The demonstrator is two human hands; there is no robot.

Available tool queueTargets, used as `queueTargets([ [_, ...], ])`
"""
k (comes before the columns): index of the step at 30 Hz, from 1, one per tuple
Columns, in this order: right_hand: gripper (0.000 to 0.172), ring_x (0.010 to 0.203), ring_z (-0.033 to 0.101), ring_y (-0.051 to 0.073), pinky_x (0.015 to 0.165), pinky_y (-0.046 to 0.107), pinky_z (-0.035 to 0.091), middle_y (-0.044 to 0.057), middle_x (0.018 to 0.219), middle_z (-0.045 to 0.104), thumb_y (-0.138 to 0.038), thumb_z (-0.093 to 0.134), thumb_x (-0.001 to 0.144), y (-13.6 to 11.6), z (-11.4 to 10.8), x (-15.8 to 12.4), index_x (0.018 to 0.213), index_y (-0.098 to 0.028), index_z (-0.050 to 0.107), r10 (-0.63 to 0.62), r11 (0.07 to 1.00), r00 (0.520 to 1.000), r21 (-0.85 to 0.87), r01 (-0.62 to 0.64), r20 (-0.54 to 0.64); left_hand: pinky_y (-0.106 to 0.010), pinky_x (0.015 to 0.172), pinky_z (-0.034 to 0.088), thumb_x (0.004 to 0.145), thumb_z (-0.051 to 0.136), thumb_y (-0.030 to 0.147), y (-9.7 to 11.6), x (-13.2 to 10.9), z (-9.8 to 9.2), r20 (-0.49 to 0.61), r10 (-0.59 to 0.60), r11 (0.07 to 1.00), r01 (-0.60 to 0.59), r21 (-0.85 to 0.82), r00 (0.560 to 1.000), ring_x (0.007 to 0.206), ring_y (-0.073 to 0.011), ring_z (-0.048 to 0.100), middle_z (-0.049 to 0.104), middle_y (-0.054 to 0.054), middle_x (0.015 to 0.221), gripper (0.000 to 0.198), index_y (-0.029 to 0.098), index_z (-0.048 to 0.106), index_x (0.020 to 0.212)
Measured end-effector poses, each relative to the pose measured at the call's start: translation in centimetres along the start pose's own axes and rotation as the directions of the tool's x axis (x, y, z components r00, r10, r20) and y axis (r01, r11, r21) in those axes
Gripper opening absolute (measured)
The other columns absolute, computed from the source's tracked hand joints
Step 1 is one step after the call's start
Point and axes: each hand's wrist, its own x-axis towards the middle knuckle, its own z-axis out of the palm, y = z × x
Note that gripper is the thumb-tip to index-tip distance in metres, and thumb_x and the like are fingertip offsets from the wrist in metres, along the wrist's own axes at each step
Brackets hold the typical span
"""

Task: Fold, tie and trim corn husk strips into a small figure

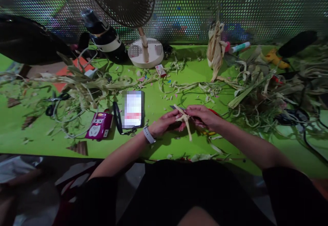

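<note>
Both my hands meet over the green table [159,145], holding a small piece of pale dried corn husk [186,120] with strips sticking out in several directions. My left hand [166,122], with a white wristband, pinches it from the left. From the right, my right hand [203,116] grips it with fingers closed. A thin dark blade-like tip [173,107] shows just above my left fingers; what it belongs to is hidden. Something red and yellow lies partly covered under my right hand, too hidden to name. Husk scraps lie close around.
A phone [132,109] and a purple power strip [99,126] lie to the left, near scissors [57,99] and a white cable. Behind stand a fan [146,53], a dark bottle [107,41] and a bundle of dried husks [215,48]. Heaped husks [252,85] cover the right side.
</note>
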Motion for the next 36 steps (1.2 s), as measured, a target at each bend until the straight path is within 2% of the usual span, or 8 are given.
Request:
queueTargets([
  [4,0.044,0.037,0.026,0.004,0.039,0.02,0.017,-0.011,0.045,0.035,-0.059,0.064,0.076,0.0,0.6,-0.1,0.066,-0.019,0.048,-0.121,0.986,0.992,-0.122,0.118,-0.017,-0.026,0.066,0.048,0.073,0.072,0.046,0.0,0.2,-0.2,-0.099,0.006,0.999,-0.002,0.041,0.995,0.066,-0.0131,0.061,0.067,-0.002,0.074,0.039,0.014,0.067,0.095],
  [8,0.047,0.043,0.027,0.004,0.042,0.02,0.018,-0.009,0.05,0.035,-0.062,0.061,0.077,0.6,0.9,0.0,0.067,-0.017,0.052,-0.176,0.955,0.984,-0.243,0.169,-0.008,-0.024,0.077,0.047,0.065,0.08,0.041,0.3,0.2,-0.2,-0.183,0.005,0.984,0.028,0.178,0.983,0.074,-0.0112,0.061,0.068,-0.001,0.077,0.034,0.013,0.07,0.081],
  [12,0.045,0.043,0.028,0.004,0.042,0.02,0.018,-0.008,0.051,0.039,-0.059,0.062,0.078,1.1,0.9,0.1,0.066,-0.017,0.05,-0.166,0.958,0.984,-0.247,0.147,-0.06,-0.023,0.072,0.045,0.064,0.081,0.038,0.6,0.2,0.3,-0.146,-0.028,0.969,0.063,0.24,0.989,0.067,-0.0091,0.057,0.067,0.0,0.07,0.029,0.013,0.071,0.074],
  [20,0.041,0.039,0.028,0.005,0.039,0.02,0.018,-0.01,0.046,0.038,-0.057,0.062,0.078,1.3,1.2,-0.3,0.069,-0.019,0.049,-0.146,0.972,0.984,-0.201,0.124,-0.098,-0.025,0.072,0.045,0.065,0.081,0.039,0.3,0.1,0.8,-0.105,0.061,0.967,-0.033,0.251,0.993,0.064,-0.009,0.056,0.065,0.0,0.066,0.028,0.013,0.07,0.071],
  [24,0.042,0.043,0.031,0.006,0.041,0.022,0.023,-0.008,0.05,0.038,-0.057,0.063,0.077,0.9,1.2,-0.2,0.065,-0.019,0.048,-0.236,0.945,0.957,-0.269,0.185,-0.17,-0.025,0.069,0.043,0.069,0.078,0.042,0.6,0.0,1.1,-0.076,0.069,0.952,-0.043,0.302,0.995,0.064,-0.0089,0.053,0.061,0.001,0.067,0.032,0.012,0.067,0.072],
  [27,0.041,0.05,0.039,0.009,0.048,0.023,0.033,-0.005,0.056,0.044,-0.057,0.054,0.085,0.4,0.8,-0.3,0.067,-0.02,0.047,-0.314,0.92,0.923,-0.31,0.239,-0.222,-0.023,0.065,0.04,0.074,0.074,0.045,0.9,-0.2,1.3,-0.068,0.138,0.94,-0.108,0.325,0.988,0.063,-0.0081,0.05,0.057,0.002,0.067,0.034,0.013,0.064,0.076],
  [31,0.041,0.064,0.047,0.014,0.061,0.027,0.041,-0.001,0.069,0.051,-0.057,0.041,0.092,0.0,0.4,-0.5,0.075,-0.021,0.049,-0.289,0.893,0.947,-0.396,0.214,-0.139,-0.022,0.066,0.04,0.076,0.071,0.047,1.0,-0.2,1.0,-0.187,0.243,0.934,-0.178,0.311,0.952,0.066,-0.008,0.052,0.059,0.001,0.071,0.035,0.014,0.062,0.082],
  [36,0.042,0.074,0.048,0.015,0.07,0.029,0.042,0.0,0.074,0.049,-0.058,0.048,0.089,0.2,0.4,-0.3,0.074,-0.019,0.054,-0.313,0.819,0.948,-0.521,0.24,-0.055,-0.022,0.07,0.041,0.073,0.076,0.044,0.6,0.1,-0.1,-0.271,0.241,0.959,-0.186,0.214,0.932,0.068,-0.0072,0.055,0.065,0.001,0.077,0.033,0.016,0.066,0.088],
])
